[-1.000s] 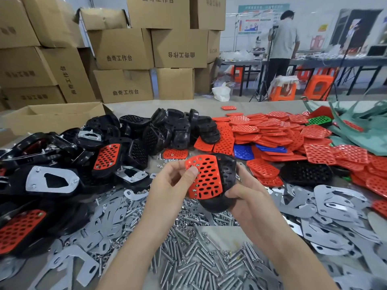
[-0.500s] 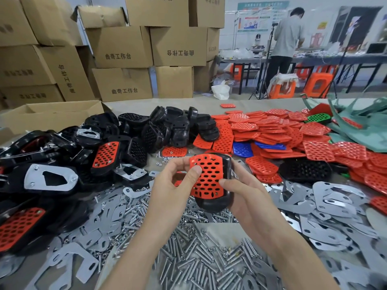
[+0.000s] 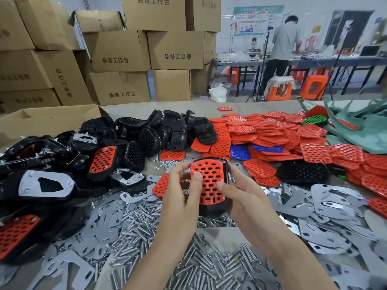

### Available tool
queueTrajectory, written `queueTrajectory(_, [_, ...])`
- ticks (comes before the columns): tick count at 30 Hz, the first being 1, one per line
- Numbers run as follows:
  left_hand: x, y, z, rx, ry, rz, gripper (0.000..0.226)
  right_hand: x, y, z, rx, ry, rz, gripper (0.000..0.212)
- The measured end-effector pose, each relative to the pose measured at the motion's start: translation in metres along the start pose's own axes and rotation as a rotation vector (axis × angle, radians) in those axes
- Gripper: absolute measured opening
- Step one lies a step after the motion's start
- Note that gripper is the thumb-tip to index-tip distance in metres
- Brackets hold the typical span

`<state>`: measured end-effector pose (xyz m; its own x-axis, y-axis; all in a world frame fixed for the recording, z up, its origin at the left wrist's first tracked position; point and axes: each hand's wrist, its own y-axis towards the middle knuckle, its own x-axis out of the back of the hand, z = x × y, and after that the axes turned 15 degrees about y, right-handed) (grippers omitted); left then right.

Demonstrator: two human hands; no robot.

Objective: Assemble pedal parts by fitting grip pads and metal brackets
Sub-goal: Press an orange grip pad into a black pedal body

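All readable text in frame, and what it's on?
"曲奇工作台": lower box, middle box, top box.
"曲奇工作台", upside down: right box.
Sideways print, left box: too blurred to read.
Poster: too small to read.
Pedal: no text.

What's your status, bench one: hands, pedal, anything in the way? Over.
Left hand and right hand both grip black pedal body, thumbs pressing. Red grip pad lies on its face. Nothing in the way; loose bolts, brackets below.
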<state>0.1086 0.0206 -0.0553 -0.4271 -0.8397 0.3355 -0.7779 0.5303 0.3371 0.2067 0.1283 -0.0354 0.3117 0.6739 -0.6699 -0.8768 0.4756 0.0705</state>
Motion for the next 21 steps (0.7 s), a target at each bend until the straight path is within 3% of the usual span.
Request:
queueTrajectory(4, [-0.001,0.0,0.0,0.039,-0.008,0.024,0.047,0.0,0.0,-0.001,-0.041,0.038,0.026,0.048])
queueTrajectory(14, [0.0,-0.001,-0.005,0.045,-0.035,-0.005,0.04,0.002,0.001,-0.006,0.022,-0.074,0.055,0.041])
queueTrajectory(21, [0.003,0.0,-0.01,0.078,-0.117,0.219,0.034,0.007,0.006,-0.007,0.149,-0.109,-0.019,0.049])
